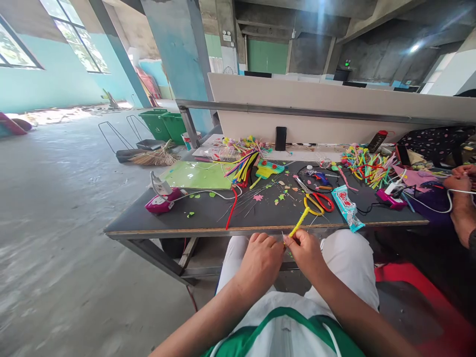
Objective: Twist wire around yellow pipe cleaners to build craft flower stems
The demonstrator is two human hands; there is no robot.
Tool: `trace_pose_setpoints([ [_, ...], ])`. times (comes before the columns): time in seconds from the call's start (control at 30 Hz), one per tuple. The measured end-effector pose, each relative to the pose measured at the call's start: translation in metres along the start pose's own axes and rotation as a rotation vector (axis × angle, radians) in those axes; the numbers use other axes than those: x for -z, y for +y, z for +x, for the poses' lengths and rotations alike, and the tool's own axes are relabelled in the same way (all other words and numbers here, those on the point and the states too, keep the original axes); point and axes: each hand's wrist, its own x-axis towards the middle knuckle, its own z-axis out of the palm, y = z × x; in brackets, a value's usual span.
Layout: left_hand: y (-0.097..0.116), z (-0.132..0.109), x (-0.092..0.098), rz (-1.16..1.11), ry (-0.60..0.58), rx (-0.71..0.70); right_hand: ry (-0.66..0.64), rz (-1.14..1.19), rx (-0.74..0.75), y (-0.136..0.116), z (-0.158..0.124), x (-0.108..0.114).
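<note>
A yellow fuzzy pipe cleaner stem (299,223) slants up from between my hands to the table edge. My right hand (308,254) pinches it near its lower part with thumb and fingers. Curled at the lower end, my left hand (262,258) meets the right one; its fingertips are partly hidden. A thin wire end sticks up between them. Just beyond the stem's top lie scissors (323,202) with yellow and red handles. A red pipe cleaner (231,210) hangs toward the table's front edge. Thin wires (249,201) and a pink star-shaped scrap (258,198) lie farther left.
Bundled pipe cleaners (247,168), a green mat (201,175), a phone (281,139) and a blue wrapper (346,207) are on the table (137,218). Pink power strips (162,201) trail white cables. Another person's hands (463,193) are at the right. Green bins (163,124) stand on the floor.
</note>
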Motion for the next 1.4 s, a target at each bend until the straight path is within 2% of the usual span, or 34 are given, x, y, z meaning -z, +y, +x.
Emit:
trace_pose_setpoints([
  [0.1,-0.002,0.003,0.000,-0.190,0.020,0.052,-0.008,-0.013,0.026,0.000,-0.001,0.000],
  [0.2,-0.004,0.005,-0.006,-0.579,0.022,0.293,-0.032,0.008,0.038,-0.001,0.000,0.002],
  [0.33,-0.007,0.006,-0.012,-1.180,-0.064,0.645,-0.100,0.104,0.037,-0.004,0.000,0.005],
  [0.4,-0.010,0.007,-0.012,-1.384,-0.112,0.734,-0.127,0.147,0.045,-0.005,-0.001,0.005],
  [0.5,-0.014,0.008,-0.011,-1.503,-0.229,0.774,-0.147,0.181,0.052,-0.007,-0.001,0.004],
  [0.57,-0.014,0.006,-0.010,-1.422,-0.244,0.734,-0.140,0.186,0.020,-0.008,-0.001,0.005],
  [0.6,-0.014,0.004,-0.010,-1.317,-0.191,0.698,-0.136,0.187,-0.009,-0.008,-0.001,0.005],
  [0.7,-0.008,-0.006,-0.010,-0.811,0.123,0.536,-0.109,0.188,-0.075,-0.007,0.000,0.006],
  [0.77,-0.004,-0.011,-0.010,-0.503,0.270,0.375,-0.083,0.182,-0.068,-0.006,0.000,0.005],
  [0.83,-0.001,-0.014,-0.012,-0.324,0.292,0.228,-0.050,0.160,-0.039,-0.005,0.001,0.003],
  [0.9,0.000,-0.014,-0.014,-0.233,0.279,0.152,-0.020,0.133,-0.011,-0.005,0.001,0.001],
  [1.07,0.002,-0.010,-0.021,-0.247,0.270,0.169,-0.012,0.109,-0.016,-0.005,0.000,-0.002],
  [1.13,0.002,-0.008,-0.022,-0.370,0.239,0.247,-0.012,0.110,-0.021,-0.005,-0.001,-0.003],
  [1.2,0.000,-0.005,-0.021,-0.612,0.162,0.403,-0.029,0.129,-0.029,-0.004,-0.001,-0.003],
  [1.3,-0.006,0.001,-0.020,-1.183,-0.051,0.634,-0.078,0.186,-0.028,-0.003,0.000,-0.002],
  [1.4,-0.013,0.003,-0.020,-1.657,-0.270,0.694,-0.107,0.244,-0.018,-0.004,0.000,0.001],
])
